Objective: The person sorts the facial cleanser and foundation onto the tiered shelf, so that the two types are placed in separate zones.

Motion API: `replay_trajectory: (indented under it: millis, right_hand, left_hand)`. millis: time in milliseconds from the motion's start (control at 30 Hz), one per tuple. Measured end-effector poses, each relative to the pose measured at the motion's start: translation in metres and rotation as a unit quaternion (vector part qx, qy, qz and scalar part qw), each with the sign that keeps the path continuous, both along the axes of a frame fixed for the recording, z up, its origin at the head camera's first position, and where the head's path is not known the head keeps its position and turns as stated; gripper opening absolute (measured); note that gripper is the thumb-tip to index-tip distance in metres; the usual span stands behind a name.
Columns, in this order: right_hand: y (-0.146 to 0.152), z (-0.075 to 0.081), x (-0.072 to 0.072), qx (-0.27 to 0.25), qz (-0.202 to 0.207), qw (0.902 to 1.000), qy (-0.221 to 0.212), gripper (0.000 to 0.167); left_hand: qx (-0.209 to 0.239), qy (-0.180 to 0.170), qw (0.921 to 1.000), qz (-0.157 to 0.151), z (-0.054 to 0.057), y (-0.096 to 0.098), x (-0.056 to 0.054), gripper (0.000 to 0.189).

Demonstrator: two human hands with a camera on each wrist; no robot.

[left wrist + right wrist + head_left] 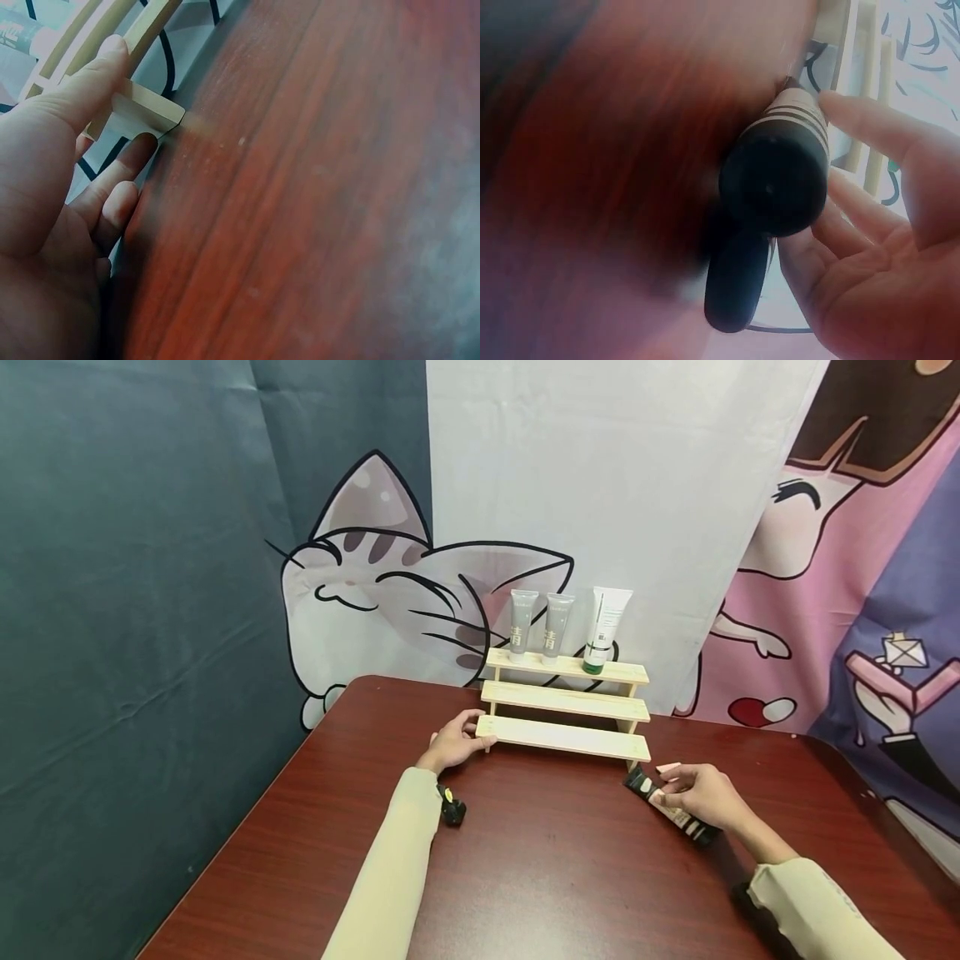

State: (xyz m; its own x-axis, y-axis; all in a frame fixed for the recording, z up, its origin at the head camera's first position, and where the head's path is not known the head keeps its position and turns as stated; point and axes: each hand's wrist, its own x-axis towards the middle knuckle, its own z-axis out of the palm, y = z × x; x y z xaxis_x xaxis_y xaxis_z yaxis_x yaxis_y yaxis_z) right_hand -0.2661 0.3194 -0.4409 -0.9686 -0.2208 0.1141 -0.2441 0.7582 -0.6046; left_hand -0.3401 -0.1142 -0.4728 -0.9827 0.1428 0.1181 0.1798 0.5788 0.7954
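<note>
At the left end of the lowest step of a three-tier wooden rack (562, 737), my left hand (456, 742) holds the board with the thumb on top. The left wrist view shows the thumb (90, 86) lying along the wood and the other fingers below it. My right hand (701, 793) pinches a black and beige squeeze tube (681, 817) that lies slantwise near the rack's right end. Its round black cap (774, 186) faces the right wrist camera. Beside that cap is a second dark rounded piece (737, 283), mostly hidden behind the first.
On the top tier stand two grey tubes (522, 620) and a white tube (606, 627) with a green cap. A pinkish flat end (667, 767) shows just behind the right fingers. The reddish-brown table (525, 877) meets printed cloth hangings (187, 568) at the back and left.
</note>
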Motion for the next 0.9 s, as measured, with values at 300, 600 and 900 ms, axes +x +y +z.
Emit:
replay_trajectory:
  millis: [300, 600, 900]
  right_hand:
    - [-0.0023, 0.0037, 0.0023, 0.029, 0.024, 0.9993, -0.008, 0.032]
    - [0.0002, 0.0042, 0.0033, 0.031, 0.014, 0.9993, 0.018, 0.024]
    - [-0.0006, 0.0091, 0.0043, 0.031, 0.006, 0.9983, 0.049, 0.025]
  left_hand:
    - [0.004, -0.003, 1.0000, 0.003, -0.0016, 0.0002, 0.0001, 0.067]
    - [-0.002, -0.002, 1.0000, 0.001, -0.0014, -0.0010, 0.0010, 0.067]
    - [-0.006, 0.001, 1.0000, 0.002, 0.0003, -0.0010, 0.0003, 0.067]
